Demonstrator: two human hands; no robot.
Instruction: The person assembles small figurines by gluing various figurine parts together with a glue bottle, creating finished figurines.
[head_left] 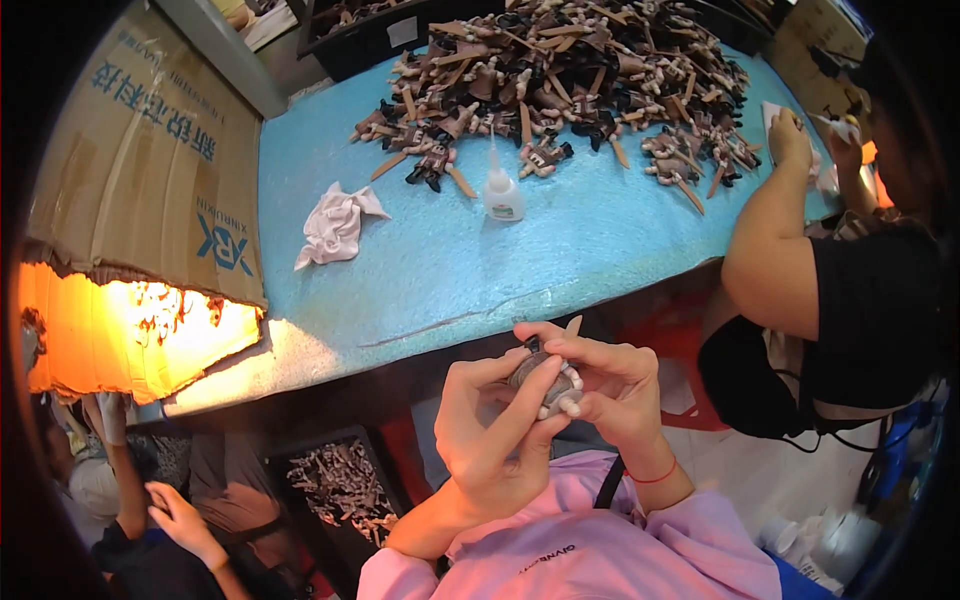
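Note:
Both my hands are raised just in front of the table's near edge, closed round one small toy figurine (572, 384). It has a grey-brown body, pale limbs, a dark boot and a tan blade that sticks up past my fingers. My left hand (485, 430) pinches its body between thumb and fingertips. My right hand (622, 392), with a red string at the wrist, grips its other side, and much of the figurine is hidden by fingers. Beyond my hands, a white squeeze bottle (503, 200) with a thin nozzle stands upright, and a crumpled pale cloth (338, 226) lies left of it.
A large heap of similar figurines (560, 75) covers the far part of the blue tabletop (430, 265). A torn cardboard box (150, 150) stands at left above a bright glow. Below is a black tray (275, 470) of small parts. Co-workers sit at right (790, 270) and lower left (185, 525).

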